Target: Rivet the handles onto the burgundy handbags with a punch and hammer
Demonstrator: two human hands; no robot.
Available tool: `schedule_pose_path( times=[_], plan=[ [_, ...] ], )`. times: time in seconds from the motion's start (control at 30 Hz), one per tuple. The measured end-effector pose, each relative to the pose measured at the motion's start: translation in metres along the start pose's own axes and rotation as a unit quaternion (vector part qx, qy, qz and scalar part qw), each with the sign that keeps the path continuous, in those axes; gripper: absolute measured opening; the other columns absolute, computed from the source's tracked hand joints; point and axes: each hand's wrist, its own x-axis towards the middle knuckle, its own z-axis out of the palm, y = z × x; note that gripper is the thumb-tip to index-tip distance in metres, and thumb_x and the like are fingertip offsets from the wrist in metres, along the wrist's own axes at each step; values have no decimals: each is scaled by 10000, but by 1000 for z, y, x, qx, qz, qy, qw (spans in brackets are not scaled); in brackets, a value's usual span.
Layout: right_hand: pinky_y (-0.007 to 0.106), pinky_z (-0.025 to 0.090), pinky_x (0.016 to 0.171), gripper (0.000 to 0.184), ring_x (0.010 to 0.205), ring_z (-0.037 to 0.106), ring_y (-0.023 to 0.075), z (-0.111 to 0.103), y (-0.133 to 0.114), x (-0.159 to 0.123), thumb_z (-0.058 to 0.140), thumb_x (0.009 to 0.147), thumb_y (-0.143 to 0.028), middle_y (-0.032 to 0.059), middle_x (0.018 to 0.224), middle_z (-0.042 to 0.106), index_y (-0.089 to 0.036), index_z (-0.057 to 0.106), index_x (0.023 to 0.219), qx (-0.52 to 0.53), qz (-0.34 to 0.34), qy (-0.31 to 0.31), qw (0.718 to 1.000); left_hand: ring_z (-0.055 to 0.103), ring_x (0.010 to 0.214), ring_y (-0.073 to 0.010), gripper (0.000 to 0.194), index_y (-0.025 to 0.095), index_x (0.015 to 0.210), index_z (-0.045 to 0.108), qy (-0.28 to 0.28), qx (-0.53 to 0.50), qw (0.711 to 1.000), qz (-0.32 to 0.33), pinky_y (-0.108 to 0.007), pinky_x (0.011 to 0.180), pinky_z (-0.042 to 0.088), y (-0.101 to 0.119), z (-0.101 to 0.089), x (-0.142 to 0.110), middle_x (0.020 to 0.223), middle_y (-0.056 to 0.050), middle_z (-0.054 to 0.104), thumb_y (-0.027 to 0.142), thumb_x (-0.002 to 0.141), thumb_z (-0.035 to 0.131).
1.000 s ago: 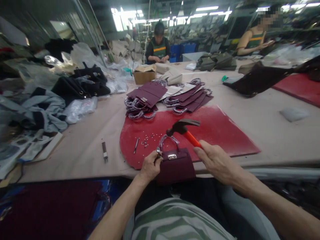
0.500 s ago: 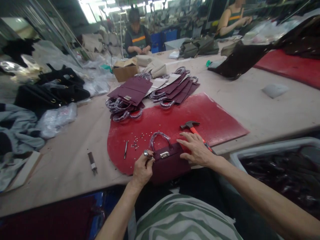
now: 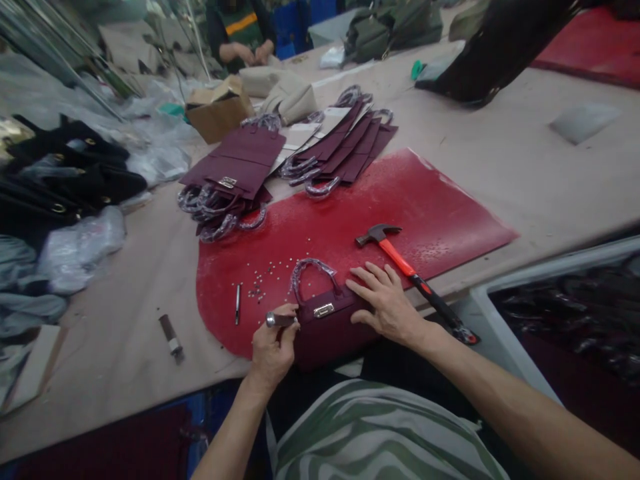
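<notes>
A dark maroon handbag panel (image 3: 333, 333) with a plastic-wrapped handle (image 3: 314, 263) and a silver clasp (image 3: 324, 310) lies at the table's front edge. My left hand (image 3: 273, 350) is closed around a short metal punch (image 3: 280, 320), held against the bag's left edge near the handle. My right hand (image 3: 385, 303) rests on the bag's upper right part, fingers spread, holding nothing. Just beyond that hand lies a claw hammer (image 3: 397, 257) with an orange and black handle. Small metal studs (image 3: 260, 283) and a thin metal rod (image 3: 237, 305) lie left of the bag.
A red mat (image 3: 450, 213) lies under the hammer and studs. Stacked maroon bag pieces (image 3: 240, 157) stand behind it, beside a cardboard box (image 3: 220, 110). A brown-handled tool (image 3: 170, 337) is at left. A white bin (image 3: 520, 353) stands right. Across the table a person's hands (image 3: 253, 55) show.
The view has tilted down and shifted, showing more of the hammer handle. The punch in my left hand now appears more side-on. My right hand has settled flatter on the bag.
</notes>
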Motion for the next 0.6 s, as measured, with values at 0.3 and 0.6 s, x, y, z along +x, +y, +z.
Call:
schedule_pose_path(
  times=[0.3, 0.6],
  plan=[
    [627, 187, 1168, 658, 1418, 332, 357, -3, -5, 1, 830, 750, -476, 85, 1515, 456, -279, 616, 1339, 34, 47, 6, 998, 730, 990, -239, 168, 163, 1028, 667, 116, -184, 963, -161, -403, 921, 600, 34, 12, 13, 1103, -104, 731, 291, 922, 645],
    [608, 184, 1174, 617, 1418, 335, 348, -3, -4, 0, 813, 766, -423, 85, 1509, 466, -273, 621, 1332, 59, 56, 13, 997, 699, 1080, -221, 127, 179, 1056, 621, 2, -97, 994, 49, -393, 932, 601, 61, 80, 37, 1129, -111, 722, 161, 932, 602]
  ],
)
